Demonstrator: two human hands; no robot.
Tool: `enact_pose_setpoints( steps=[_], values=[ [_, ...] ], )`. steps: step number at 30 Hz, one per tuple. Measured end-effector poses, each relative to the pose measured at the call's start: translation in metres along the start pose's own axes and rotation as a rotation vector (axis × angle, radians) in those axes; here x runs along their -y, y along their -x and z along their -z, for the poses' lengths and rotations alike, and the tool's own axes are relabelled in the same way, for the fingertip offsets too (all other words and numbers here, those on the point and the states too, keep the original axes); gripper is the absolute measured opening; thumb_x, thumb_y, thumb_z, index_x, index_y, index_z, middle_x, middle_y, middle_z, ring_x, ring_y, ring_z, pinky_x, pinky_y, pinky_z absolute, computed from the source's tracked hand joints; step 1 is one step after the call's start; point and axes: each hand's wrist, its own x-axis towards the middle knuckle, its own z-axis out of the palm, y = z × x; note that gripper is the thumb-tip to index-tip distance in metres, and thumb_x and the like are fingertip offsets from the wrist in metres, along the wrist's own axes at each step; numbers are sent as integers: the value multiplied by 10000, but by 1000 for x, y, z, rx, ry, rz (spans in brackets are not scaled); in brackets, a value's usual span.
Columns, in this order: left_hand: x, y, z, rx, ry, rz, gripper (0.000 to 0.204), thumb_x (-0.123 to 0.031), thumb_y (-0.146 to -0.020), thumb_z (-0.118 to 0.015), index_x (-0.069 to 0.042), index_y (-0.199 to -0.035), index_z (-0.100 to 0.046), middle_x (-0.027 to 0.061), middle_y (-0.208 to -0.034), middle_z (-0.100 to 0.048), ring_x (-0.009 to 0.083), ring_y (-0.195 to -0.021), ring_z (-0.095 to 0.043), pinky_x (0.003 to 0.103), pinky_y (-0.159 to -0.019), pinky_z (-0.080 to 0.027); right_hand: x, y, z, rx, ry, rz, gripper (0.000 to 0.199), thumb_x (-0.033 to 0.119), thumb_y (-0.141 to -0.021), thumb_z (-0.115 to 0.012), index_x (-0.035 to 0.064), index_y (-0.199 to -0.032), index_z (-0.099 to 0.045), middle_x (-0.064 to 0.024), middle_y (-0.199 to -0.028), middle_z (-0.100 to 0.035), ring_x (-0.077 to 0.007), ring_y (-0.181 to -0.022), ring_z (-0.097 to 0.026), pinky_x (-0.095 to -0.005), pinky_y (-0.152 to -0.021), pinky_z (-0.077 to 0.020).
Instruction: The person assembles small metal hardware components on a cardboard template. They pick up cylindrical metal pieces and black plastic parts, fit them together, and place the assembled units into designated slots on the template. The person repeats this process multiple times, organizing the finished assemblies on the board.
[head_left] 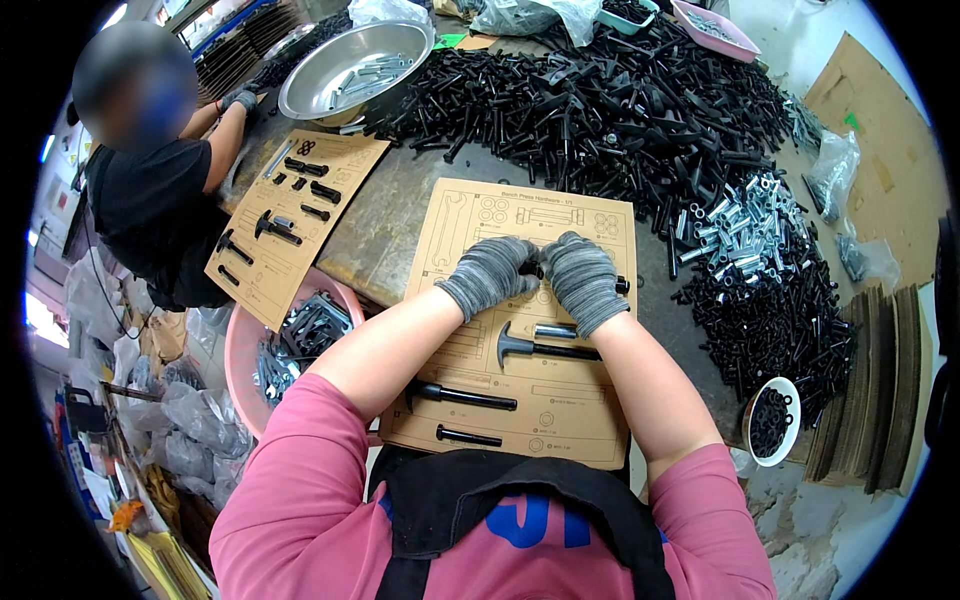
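Note:
Both my hands wear grey knit gloves and meet over the upper middle of a printed cardboard sheet (pixel 590 447). My left hand (pixel 490 277) has its fingers curled inward. Close beside it, my right hand (pixel 582 277) is bent the same way. A small dark piece shows between the fingertips, too covered to name. A black bolt end (pixel 622 286) sticks out past my right hand. Below my hands lie a silver tube (pixel 556 331), a black T-handled pin (pixel 545 349), another black handled pin (pixel 465 397) and a black bolt (pixel 468 437).
Black bolts (pixel 560 110) heap across the table's back, with silver sleeves (pixel 745 225) at right. A white bowl (pixel 793 440) holds black rings. A steel basin (pixel 300 95) and pink tub (pixel 240 350) stand left. A co-worker (pixel 150 200) sits by another filled sheet (pixel 335 155).

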Motion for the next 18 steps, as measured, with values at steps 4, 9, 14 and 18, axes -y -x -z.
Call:
enact_pose_setpoints(
  steps=[4,9,14,18],
  values=[
    [8,-6,-7,29,7,26,324,-222,-746,-642,-63,-1024,-594,130,-928,-636,262,-866,-604,328,-804,-466,-1,1,2,-6,6,12,203,121,-780,-558,103,-972,-620,-115,-1001,-557,-263,-955,-570,-361,-800,-484],
    [2,-4,-2,17,-1,11,327,-201,-747,-636,-80,-1047,-585,128,-943,-631,267,-883,-597,331,-809,-462,-3,2,0,-80,-2,-12,175,155,-784,-557,106,-938,-622,-112,-929,-580,-256,-902,-583,-353,-781,-485],
    [2,-7,-1,66,-4,4,328,-188,-740,-638,-92,-1047,-575,128,-937,-626,272,-891,-590,341,-814,-457,-20,18,8,-203,-163,-20,146,177,-783,-570,95,-896,-612,-117,-893,-576,-266,-868,-586,-370,-743,-486],
    [6,-10,-6,28,18,-42,313,-182,-738,-642,-87,-1029,-577,122,-922,-628,252,-874,-597,330,-801,-459,-62,70,4,-523,-326,27,153,236,-793,-553,106,-862,-595,-106,-846,-574,-260,-772,-576,-374,-692,-472]
  ],
)
